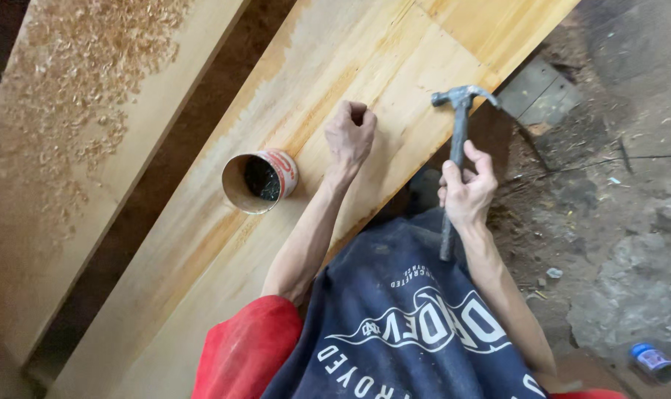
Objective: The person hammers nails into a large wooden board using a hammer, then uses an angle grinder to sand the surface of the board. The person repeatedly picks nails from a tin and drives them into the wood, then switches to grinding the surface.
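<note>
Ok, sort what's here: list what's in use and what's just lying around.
In use:
right hand gripping the claw hammer
left hand fisted on the wooden board
open tin can beside it

Lying about:
wood shavings on the far plank
small blue container on the dirt ground

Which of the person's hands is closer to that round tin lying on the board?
The left hand. It rests as a fist on the wooden board, just right of the tin. The right hand is farther right, past the board's edge, gripping a hammer.
</note>
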